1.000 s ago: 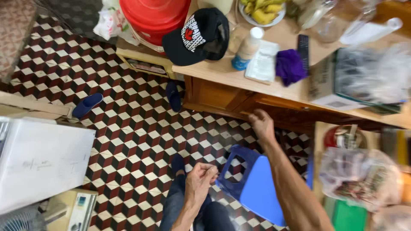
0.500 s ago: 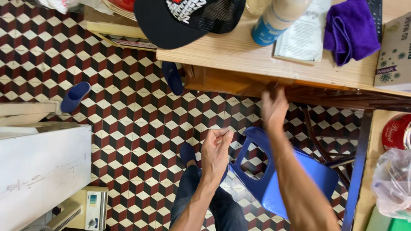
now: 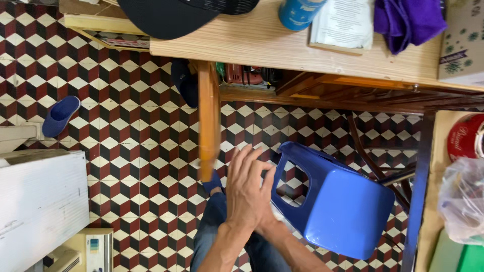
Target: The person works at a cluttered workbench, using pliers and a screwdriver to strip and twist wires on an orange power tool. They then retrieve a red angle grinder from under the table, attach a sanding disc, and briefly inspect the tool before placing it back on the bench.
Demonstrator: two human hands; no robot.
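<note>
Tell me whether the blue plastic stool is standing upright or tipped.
Tipped. The blue plastic stool leans at an angle, its side cutout facing the camera, with the left hand at its near edge; its feet are hidden.

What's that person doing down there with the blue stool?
A person looks down at their own hands, held together above their lap, with the left hand on top and hiding the right. They are right beside a blue stool that is tipped on the checkered floor. Whether a hand grips the stool cannot be told. A wooden table stands in front, with a black cap and a purple cloth on it.
</note>
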